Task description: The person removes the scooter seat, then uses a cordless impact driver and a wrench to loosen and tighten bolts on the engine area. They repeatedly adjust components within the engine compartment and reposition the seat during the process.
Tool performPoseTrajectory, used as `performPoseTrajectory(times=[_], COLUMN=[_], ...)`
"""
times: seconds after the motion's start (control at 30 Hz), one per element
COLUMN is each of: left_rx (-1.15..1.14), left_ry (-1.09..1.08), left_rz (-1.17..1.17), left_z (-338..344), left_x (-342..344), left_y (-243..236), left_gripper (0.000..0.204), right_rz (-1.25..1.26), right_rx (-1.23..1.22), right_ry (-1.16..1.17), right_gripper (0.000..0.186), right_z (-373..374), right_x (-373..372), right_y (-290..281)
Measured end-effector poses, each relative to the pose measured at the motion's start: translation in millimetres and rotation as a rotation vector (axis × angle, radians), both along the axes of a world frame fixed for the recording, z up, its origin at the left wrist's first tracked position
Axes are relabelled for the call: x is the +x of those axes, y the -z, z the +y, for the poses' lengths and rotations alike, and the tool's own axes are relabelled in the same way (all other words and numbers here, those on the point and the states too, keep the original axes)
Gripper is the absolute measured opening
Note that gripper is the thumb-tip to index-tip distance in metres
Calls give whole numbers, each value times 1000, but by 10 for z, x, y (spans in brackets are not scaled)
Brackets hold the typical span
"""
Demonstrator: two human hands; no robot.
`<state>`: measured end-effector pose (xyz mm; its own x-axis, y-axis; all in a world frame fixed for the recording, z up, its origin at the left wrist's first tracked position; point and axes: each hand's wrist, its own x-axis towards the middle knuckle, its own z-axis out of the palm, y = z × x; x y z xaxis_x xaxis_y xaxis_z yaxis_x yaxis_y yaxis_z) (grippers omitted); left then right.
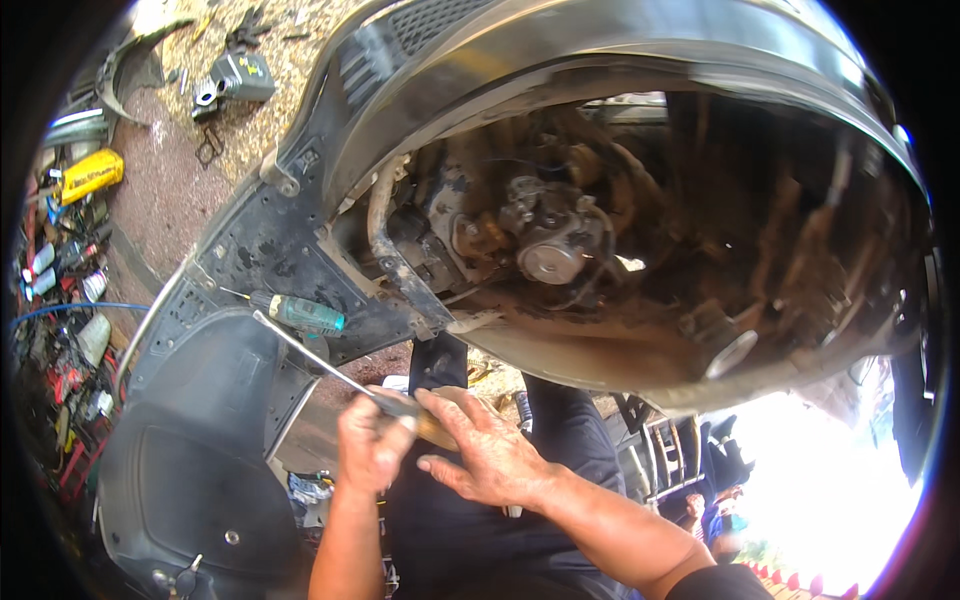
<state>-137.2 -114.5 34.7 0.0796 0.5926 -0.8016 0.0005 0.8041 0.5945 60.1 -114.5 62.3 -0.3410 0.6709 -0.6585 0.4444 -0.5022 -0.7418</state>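
Observation:
My left hand is closed round the front of the dark and brownish handle of a long screwdriver. Its silver shaft points up and left over the black scooter footboard. Around the handle's rear end are the fingers and thumb of my right hand, which hides part of it. The screwdriver's tip is apart from any fastener I can see. A teal and black screwdriver with a thin bit lies on the footboard near that tip. Beyond my hands, the open scooter body exposes a dusty engine with a round metal carburettor part.
Below the footboard at left is a black body panel with keys at its lower end. Tools and parts, with a yellow bottle, crowd the far left. A dark grey part lies on the ground. A metal rack stands right.

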Motion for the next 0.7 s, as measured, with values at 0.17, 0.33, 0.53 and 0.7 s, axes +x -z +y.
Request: performPoseTrajectory(times=[0.17,0.33,0.53,0.7], left_rx=[226,662,641,626], left_ry=[297,1030,1094,1180], left_rz=[-54,453,539,541], left_z=[849,1343,1520,1599], left_x=[701,1521,1657,1767], left_y=[-210,390,509,546], left_gripper=[32,87,91,95], right_rz=[-115,-510,-663,-615], right_rx=[-10,94,17,-234], right_ry=[328,480,360,300], right_gripper=[69,65,37,44], right_z=[123,368,952,1492], right_x=[578,1235,1801,2085], right_y=[-613,-991,-935,-801])
